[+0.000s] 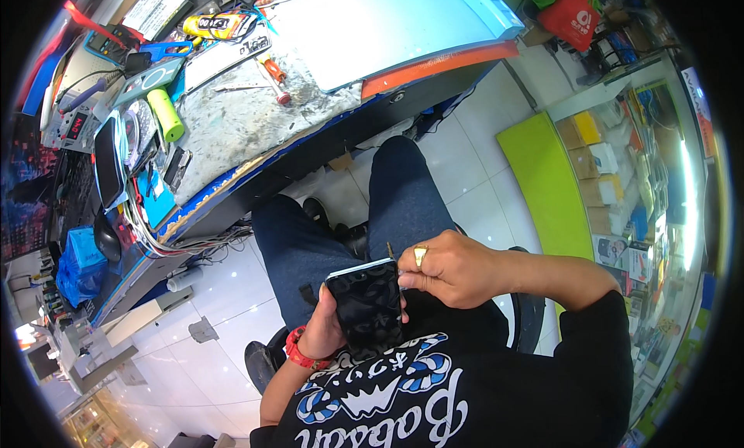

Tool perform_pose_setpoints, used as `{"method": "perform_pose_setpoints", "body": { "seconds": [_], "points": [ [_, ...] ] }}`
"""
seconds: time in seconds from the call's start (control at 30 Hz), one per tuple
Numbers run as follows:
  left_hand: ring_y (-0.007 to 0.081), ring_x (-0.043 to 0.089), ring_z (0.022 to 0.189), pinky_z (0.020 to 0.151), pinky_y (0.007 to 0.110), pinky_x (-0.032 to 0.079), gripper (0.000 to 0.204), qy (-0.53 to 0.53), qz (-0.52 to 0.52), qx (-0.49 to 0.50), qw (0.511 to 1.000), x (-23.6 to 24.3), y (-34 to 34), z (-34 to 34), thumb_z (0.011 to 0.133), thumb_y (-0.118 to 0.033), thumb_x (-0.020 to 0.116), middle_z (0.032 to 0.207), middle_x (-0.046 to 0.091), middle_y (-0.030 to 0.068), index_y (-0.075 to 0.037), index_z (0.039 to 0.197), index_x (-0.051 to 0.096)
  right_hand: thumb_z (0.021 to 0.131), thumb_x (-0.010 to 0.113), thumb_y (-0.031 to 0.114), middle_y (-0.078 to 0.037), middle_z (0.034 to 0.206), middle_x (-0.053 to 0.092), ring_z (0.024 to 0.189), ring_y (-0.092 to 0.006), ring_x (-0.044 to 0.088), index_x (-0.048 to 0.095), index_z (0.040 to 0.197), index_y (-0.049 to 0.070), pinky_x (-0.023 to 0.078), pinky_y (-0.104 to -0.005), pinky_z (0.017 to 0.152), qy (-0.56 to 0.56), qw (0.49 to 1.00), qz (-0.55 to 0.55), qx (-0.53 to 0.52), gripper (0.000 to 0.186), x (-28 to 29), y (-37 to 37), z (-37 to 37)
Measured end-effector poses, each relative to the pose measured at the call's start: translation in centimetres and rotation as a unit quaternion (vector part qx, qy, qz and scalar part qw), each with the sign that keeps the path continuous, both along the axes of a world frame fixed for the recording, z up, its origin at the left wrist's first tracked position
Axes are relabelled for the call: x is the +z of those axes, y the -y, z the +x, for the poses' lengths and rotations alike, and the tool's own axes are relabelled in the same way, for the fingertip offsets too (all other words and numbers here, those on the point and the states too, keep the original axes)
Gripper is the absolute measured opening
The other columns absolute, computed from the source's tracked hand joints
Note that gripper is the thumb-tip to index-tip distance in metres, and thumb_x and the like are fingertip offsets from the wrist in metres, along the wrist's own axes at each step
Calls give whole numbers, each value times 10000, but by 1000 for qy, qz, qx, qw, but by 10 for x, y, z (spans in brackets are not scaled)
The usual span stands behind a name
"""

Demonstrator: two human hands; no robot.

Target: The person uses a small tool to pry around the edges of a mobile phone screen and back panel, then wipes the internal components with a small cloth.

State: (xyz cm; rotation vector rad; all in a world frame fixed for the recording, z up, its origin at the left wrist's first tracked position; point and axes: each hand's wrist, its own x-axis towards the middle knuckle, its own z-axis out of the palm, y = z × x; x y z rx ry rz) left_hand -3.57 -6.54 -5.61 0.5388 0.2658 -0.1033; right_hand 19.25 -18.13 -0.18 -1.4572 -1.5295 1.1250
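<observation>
My left hand (324, 329) is wrapped round a dark smartphone (364, 308) with a glossy black face and a light top edge, held above my lap. My right hand (449, 268), with a gold ring on a finger, is pinched at the phone's upper right edge on a thin, brassy tool (391, 251), whose tip sticks up beside the top corner; exactly what kind of tool it is I cannot make out.
A worn repair bench (225, 122) crosses ahead, holding a white mat (403, 25), a red-orange screwdriver (273, 72), a green-handled tool (165, 115), phones and cables. A glass display case (620, 177) with a green panel (527, 184) stands at right, my chair (527, 324) beneath me.
</observation>
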Motion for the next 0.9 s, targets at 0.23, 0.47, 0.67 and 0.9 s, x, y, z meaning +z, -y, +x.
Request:
{"method": "perform_pose_setpoints", "body": {
  "seconds": [0.23, 0.47, 0.67, 0.9],
  "points": [
    [313, 639, 1133, 994, 432, 506, 1021, -8, -3, -21, 1000, -4, 2, -3, 891, -821, 341, 1281, 590, 202, 5, 1492, 344, 965, 606, 119, -179, 709, 606, 672, -385, 621, 573, 845, -9, 464, -440, 612, 0, 999, -5, 35, 179, -4, 2, 3],
    [309, 645, 1124, 986, 432, 514, 1021, 0, -1, -28, 1000, -7, 4, -5, 891, -814, 361, 1278, 596, 204, 15, 1487, 351, 961, 616, 119, -176, 679, 583, 636, -380, 605, 559, 822, -8, 457, -437, 591, -5, 999, 16, 45, 196, -10, 7, 3],
    [289, 659, 1071, 946, 412, 530, 1003, 0, -6, -29, 1000, -9, 6, -6, 904, -801, 357, 1238, 616, 197, 37, 1454, 396, 960, 620, 114, -172, 664, 566, 623, -376, 599, 542, 804, -6, 455, -427, 576, -43, 999, 11, 27, 211, -19, 18, -6],
    [281, 665, 1037, 930, 405, 535, 1022, 8, 5, -24, 1000, -10, 5, -6, 876, -813, 413, 1202, 627, 194, 45, 1431, 423, 931, 640, 101, -156, 693, 581, 628, -377, 604, 558, 817, -21, 468, -434, 582, 7, 995, 63, 76, 186, -12, 9, 4]
  ]
}}
